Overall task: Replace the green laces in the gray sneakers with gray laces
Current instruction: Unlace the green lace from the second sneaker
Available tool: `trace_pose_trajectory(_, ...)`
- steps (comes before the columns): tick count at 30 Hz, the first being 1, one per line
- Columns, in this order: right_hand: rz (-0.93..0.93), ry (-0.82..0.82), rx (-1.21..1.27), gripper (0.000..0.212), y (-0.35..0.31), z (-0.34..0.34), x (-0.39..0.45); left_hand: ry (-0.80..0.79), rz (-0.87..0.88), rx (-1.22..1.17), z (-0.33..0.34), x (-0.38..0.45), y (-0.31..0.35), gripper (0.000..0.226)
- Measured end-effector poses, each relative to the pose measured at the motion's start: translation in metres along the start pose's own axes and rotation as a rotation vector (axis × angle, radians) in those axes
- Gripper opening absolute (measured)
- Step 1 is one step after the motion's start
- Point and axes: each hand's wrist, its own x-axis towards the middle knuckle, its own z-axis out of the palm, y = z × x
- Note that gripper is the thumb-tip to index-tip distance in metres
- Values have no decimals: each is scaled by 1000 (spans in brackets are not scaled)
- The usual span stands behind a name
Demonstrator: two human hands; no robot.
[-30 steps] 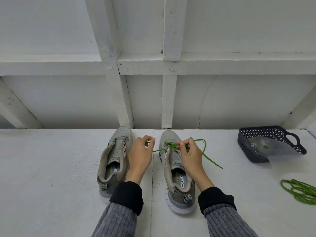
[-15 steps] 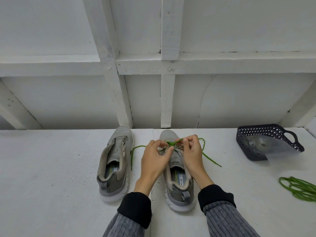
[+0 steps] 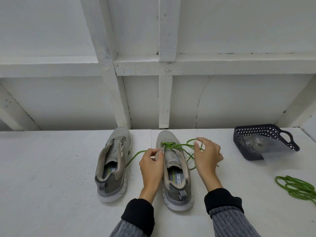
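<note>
sneakers (image 3: 145,165) side by side, basket (image 3: 266,142) right

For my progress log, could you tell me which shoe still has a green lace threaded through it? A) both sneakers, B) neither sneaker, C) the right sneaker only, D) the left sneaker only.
C: the green lace crosses only the front eyelets of the right sneaker, while the left sneaker shows bare eyelets, and a loose green lace lies coiled on the table's right side.

White counter (image 3: 51,168) bearing two gray sneakers (image 3: 113,161) side by side; right of them, a dark basket (image 3: 266,132) and a loose green lace (image 3: 297,187).
</note>
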Motion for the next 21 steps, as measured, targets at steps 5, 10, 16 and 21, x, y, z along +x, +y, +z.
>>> trace_pose_trajectory(5, -349, -384, 60, 21, -36, 12, -5, 22, -50, -26, 0, 1, -2, 6)
trace_pose_trajectory(10, -434, -509, -268, 20, -38, 30, -11, 18, -47, -36, -3, 0, -2, 7)
trace_pose_trajectory(16, -408, -392, -112, 12, -39, 29, -9, 40, -44, -32, 0, 0, -4, 9)
trace_pose_trajectory(21, -79, -315, 673, 13, -60, 0, -1, 49, -43, -41, 1, -1, -5, 8)
